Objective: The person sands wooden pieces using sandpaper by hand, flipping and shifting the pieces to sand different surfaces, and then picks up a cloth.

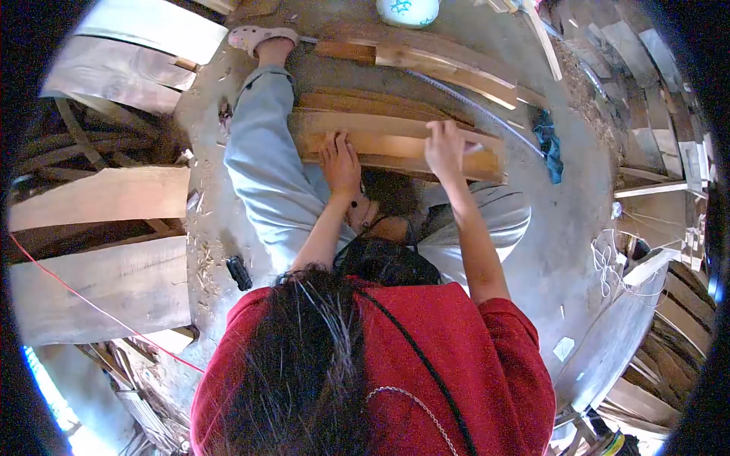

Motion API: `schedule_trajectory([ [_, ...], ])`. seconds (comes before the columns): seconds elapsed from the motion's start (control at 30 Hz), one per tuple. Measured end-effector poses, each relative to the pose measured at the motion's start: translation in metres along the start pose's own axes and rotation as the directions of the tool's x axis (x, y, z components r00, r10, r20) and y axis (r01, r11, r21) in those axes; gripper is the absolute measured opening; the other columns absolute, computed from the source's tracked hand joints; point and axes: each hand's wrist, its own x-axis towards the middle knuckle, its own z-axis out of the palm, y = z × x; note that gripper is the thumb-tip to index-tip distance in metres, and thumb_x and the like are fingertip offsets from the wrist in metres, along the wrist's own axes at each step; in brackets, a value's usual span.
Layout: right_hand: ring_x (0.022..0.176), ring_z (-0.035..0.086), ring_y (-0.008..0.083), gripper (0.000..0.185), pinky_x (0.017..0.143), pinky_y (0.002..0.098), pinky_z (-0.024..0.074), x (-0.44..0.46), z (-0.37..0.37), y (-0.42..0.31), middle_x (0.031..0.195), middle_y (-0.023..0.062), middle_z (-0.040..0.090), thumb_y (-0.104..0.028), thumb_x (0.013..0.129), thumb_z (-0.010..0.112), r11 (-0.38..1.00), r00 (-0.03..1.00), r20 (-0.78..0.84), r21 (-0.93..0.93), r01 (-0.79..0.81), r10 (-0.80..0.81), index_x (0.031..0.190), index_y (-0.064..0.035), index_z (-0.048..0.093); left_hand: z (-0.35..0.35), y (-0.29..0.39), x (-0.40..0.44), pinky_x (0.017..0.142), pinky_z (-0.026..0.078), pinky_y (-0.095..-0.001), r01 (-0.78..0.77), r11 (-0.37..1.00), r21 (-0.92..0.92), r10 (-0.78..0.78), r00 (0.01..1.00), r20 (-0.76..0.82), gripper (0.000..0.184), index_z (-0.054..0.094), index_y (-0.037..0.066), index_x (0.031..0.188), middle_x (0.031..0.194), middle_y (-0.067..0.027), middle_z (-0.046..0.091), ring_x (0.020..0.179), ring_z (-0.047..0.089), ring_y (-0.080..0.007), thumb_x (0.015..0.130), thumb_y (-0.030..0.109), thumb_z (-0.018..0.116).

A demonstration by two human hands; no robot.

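Though bent, left fingers (335, 146) on plank (388, 144).

The long, narrow, light-brown wooden board (391, 143) lay crosswise beneath the left hand (340, 163), one end extending out past the right hand (445, 150).

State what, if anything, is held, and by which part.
Left hand: open on the wooden board, left of its middle, no clear grip. Right hand: curled over the right part; whether it holds anything cannot be told.
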Motion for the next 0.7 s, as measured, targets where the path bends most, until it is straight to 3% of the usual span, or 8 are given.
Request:
schedule_trajectory([
  [0.03, 0.105, 0.049, 0.0387, 0.027, 0.09, 0.0513, 0.0393, -0.001, 0.006, -0.005, 0.117, 0.0211, 0.048, -0.023, 0.087, 0.054, 0.996, 0.997, -0.027, 0.049, 0.079, -0.077, 0.112, -0.0136, 0.054, 0.001, -0.001, 0.0, 0.101, 0.031, -0.0474, 0.016, 1.0, 0.002, -0.017, 1.0, 0.018, 0.033, 0.048, 0.009, 0.123, 0.128, -0.0134, 0.045, 0.119, 0.041, -0.0344, 0.091, 0.015, 0.047],
  [0.13, 0.111, 0.045, 0.0383, 0.032, 0.098, 0.0501, 0.0351, 0.003, 0.006, -0.006, 0.122, 0.0211, 0.045, -0.024, 0.09, 0.051, 0.993, 0.978, -0.193, 0.073, 0.096, -0.081, 0.12, -0.0147, 0.052, 0.0, -0.005, 0.001, 0.101, 0.031, -0.0474, -0.046, 0.997, -0.056, 0.045, 0.999, -0.009, 0.033, 0.048, 0.008, 0.123, 0.128, -0.0136, 0.045, 0.118, 0.041, -0.0347, 0.09, 0.015, 0.048],
  [0.17, 0.115, 0.045, 0.0359, 0.034, 0.102, 0.05, 0.032, 0.005, 0.0, 0.0, 0.123, 0.0189, 0.047, -0.026, 0.092, 0.049, 0.986, 0.978, -0.202, 0.15, 0.077, -0.046, 0.124, -0.0158, 0.051, 0.001, -0.006, 0.001, 0.101, 0.031, -0.0474, -0.049, 0.998, -0.049, 0.048, 0.999, -0.022, 0.033, 0.048, 0.008, 0.123, 0.127, -0.0139, 0.045, 0.118, 0.041, -0.0349, 0.09, 0.014, 0.048],
  [0.27, 0.117, 0.045, 0.0318, 0.033, 0.105, 0.0504, 0.0292, 0.003, -0.039, 0.005, 0.123, 0.0149, 0.049, -0.026, 0.092, 0.049, 0.985, 0.962, -0.264, 0.14, 0.102, -0.062, 0.123, -0.0159, 0.051, 0.007, -0.004, 0.0, 0.101, 0.032, -0.0476, -0.05, 0.998, -0.049, 0.047, 0.997, -0.057, 0.033, 0.048, 0.007, 0.122, 0.127, -0.0147, 0.045, 0.119, 0.041, -0.0353, 0.09, 0.014, 0.048],
  [0.4, 0.128, 0.039, 0.0286, 0.042, 0.111, 0.0504, 0.0199, -0.03, -0.035, 0.023, 0.137, 0.0113, 0.044, -0.035, 0.094, 0.044, 0.97, 0.98, -0.117, -0.165, -0.178, 0.16, 0.132, -0.0165, 0.047, 0.014, -0.008, -0.001, 0.1, 0.032, -0.048, -0.052, 0.998, -0.036, 0.049, 0.994, -0.096, 0.033, 0.048, 0.007, 0.122, 0.128, -0.0156, 0.045, 0.12, 0.041, -0.0354, 0.09, 0.015, 0.048],
  [0.43, 0.134, 0.032, 0.0278, 0.049, 0.112, 0.0507, 0.0161, -0.036, -0.029, 0.031, 0.143, 0.012, 0.038, -0.04, 0.094, 0.042, 0.942, 0.96, 0.059, -0.218, -0.254, 0.272, 0.135, -0.0135, 0.044, 0.015, -0.007, -0.002, 0.1, 0.031, -0.048, -0.058, 0.998, -0.026, 0.055, 0.993, -0.103, 0.033, 0.048, 0.007, 0.122, 0.128, -0.0158, 0.045, 0.12, 0.041, -0.0354, 0.091, 0.015, 0.048],
  [0.53, 0.135, 0.029, 0.0308, 0.052, 0.112, 0.0508, 0.0155, -0.049, -0.018, 0.045, 0.143, 0.0154, 0.037, -0.04, 0.093, 0.044, 0.985, 0.987, -0.085, -0.099, -0.143, 0.135, 0.135, -0.0089, 0.043, 0.014, -0.005, -0.003, 0.099, 0.032, -0.048, -0.039, 0.999, -0.022, 0.037, 0.996, -0.083, 0.032, 0.048, 0.007, 0.122, 0.128, -0.0157, 0.045, 0.12, 0.041, -0.0354, 0.091, 0.016, 0.048],
  [0.7, 0.136, 0.02, 0.0425, 0.063, 0.112, 0.0497, 0.0161, -0.059, -0.017, 0.055, 0.147, 0.023, 0.024, -0.027, 0.084, 0.059, 0.982, 0.95, -0.247, 0.064, -0.179, 0.189, 0.137, -0.0033, 0.036, 0.014, -0.005, -0.001, 0.099, 0.032, -0.048, -0.068, 0.997, -0.045, 0.065, 0.996, -0.066, 0.033, 0.048, 0.007, 0.122, 0.128, -0.0153, 0.045, 0.12, 0.041, -0.0351, 0.091, 0.017, 0.047],
])
